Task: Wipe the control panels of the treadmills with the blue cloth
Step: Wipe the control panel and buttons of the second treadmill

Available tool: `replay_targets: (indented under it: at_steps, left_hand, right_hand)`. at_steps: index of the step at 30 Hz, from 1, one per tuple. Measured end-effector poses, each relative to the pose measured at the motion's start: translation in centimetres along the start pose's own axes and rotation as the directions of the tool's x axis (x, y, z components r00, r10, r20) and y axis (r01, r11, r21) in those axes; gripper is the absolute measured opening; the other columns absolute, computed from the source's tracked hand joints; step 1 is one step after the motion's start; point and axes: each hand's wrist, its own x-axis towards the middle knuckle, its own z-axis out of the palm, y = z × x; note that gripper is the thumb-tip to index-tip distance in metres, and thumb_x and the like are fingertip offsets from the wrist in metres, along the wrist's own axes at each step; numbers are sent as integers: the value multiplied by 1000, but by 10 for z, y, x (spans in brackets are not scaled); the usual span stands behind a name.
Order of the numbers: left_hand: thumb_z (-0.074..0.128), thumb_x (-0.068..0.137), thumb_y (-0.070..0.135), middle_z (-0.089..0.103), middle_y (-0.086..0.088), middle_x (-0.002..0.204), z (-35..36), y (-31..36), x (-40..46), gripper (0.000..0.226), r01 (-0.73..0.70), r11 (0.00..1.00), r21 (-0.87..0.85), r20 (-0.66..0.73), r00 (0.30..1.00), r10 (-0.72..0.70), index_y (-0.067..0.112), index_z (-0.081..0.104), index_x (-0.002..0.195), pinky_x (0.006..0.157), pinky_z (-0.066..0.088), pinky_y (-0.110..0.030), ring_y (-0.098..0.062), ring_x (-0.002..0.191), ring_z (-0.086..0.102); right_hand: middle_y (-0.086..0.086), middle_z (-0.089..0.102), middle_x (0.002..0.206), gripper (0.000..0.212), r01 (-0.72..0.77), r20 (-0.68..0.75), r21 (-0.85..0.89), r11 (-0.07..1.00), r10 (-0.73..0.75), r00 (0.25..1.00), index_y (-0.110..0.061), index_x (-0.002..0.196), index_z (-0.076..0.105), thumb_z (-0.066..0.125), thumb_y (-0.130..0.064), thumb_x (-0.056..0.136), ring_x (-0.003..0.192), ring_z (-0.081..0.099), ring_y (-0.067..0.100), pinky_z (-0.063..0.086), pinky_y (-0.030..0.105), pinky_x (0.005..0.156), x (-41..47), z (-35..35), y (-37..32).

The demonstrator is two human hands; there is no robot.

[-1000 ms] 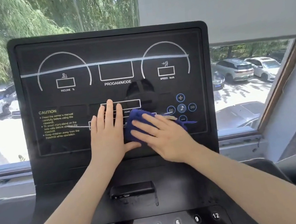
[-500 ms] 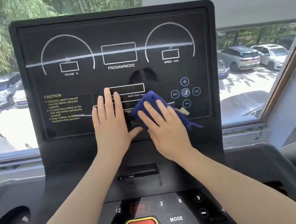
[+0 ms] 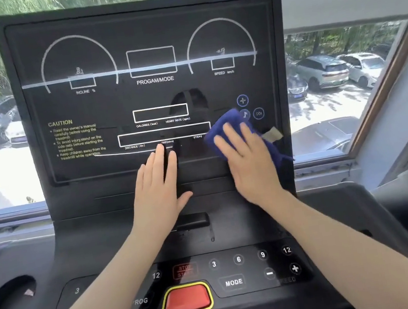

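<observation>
The treadmill's black control panel [image 3: 110, 102] stands upright before me, with white dials and yellow caution text. My right hand [image 3: 250, 163] lies flat on the blue cloth [image 3: 222, 125], pressing it against the panel's lower right, beside the round music buttons. A grey tag [image 3: 272, 134] sticks out of the cloth on the right. My left hand [image 3: 159, 190] rests flat with fingers spread on the panel's lower edge, left of the cloth and apart from it, holding nothing.
Below the panel lies the button console [image 3: 241, 268] with a red stop button [image 3: 186, 298], number keys and a MODE key. A cup holder [image 3: 10, 302] sits at the lower left. Windows behind show parked cars [image 3: 325, 71] and trees.
My right hand has slid the cloth to the right across the lower panel. My left hand has dropped lower, off the display boxes. The view has tilted down, showing more of the console.
</observation>
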Motion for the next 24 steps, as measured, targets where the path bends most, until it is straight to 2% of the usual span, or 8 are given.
replay_targets:
  at_steps: [3,5,9,12,16,20,22,24]
  left_hand:
    - [84,61,25,51,-26,128,3,5,-2,77,-55,996,-72,-75,996,49,1,49,125,94,43,-50,-33,115,40]
    - [80,66,19,54,-23,124,7,10,-4,64,-107,989,-103,-110,989,96,1,55,121,92,44,-48,-31,111,40]
    - [52,83,24,57,-16,118,13,17,-10,38,-198,973,-115,-124,975,184,7,58,117,90,41,-41,-30,99,52]
    - [47,83,24,62,-14,105,15,16,-18,38,-255,962,-103,-102,964,244,6,62,113,87,37,-37,-31,90,59]
    - [47,83,22,65,-10,93,9,15,-11,34,-223,965,-137,-99,972,211,5,68,104,80,39,-35,-30,79,61]
    - [44,82,17,64,-10,85,7,19,-5,32,-197,955,-222,-49,980,191,4,69,98,63,49,-35,-31,71,60]
    - [42,83,15,65,-11,90,8,18,-10,35,-182,952,-244,-40,983,178,4,68,103,66,52,-36,-32,77,61]
    - [40,83,15,66,-11,97,11,18,-16,39,-167,954,-250,-42,986,162,4,67,109,70,53,-35,-30,88,58]
  right_hand:
    - [8,42,145,52,201,28,49,978,-203,979,-19,137,38,42,-8,86,134,29,32,27,44,106,-13,0,13]
    - [10,45,142,53,236,25,0,972,-236,971,-17,135,41,41,-5,84,132,31,33,29,45,106,-16,-7,38]
    - [15,44,141,50,-12,-39,-14,1000,11,999,-15,135,38,35,-6,86,131,27,38,28,47,105,-32,-19,67]
    - [16,41,143,49,-81,-65,45,996,84,994,-14,136,38,35,-8,87,132,23,39,23,47,106,-34,-14,48]
    - [11,44,142,55,163,23,110,981,-166,986,-17,135,41,38,-3,82,133,27,35,25,47,104,-34,-4,23]
    - [9,44,142,58,301,116,103,948,-312,943,-16,134,44,38,4,80,133,28,35,28,45,106,-34,-12,55]
    - [10,44,142,61,277,142,103,955,-290,946,-15,133,45,38,10,77,133,28,36,27,44,107,-43,-19,75]
    - [9,42,143,65,189,165,130,973,-210,964,-15,134,42,38,13,76,135,26,34,23,41,110,-55,-24,84]
